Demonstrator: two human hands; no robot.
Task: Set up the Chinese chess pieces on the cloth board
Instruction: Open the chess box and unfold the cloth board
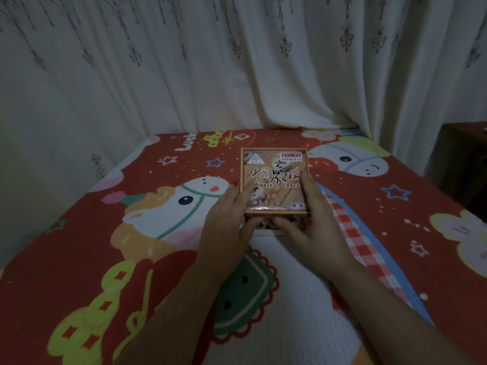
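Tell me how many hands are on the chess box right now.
2. The left hand holds the chess box at its left edge, the right hand at its right edge. No other hand shows.

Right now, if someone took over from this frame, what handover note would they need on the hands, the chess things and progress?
Left hand: holds the left side and near edge of the Chinese chess box.
Right hand: holds its right side and near edge.
The box lies flat on the red cartoon tablecloth; its lid may be lifting at the near edge, hard to tell.
Done: nothing; no cloth board or pieces are laid out.
Left: open the box, spread the board, place the pieces.
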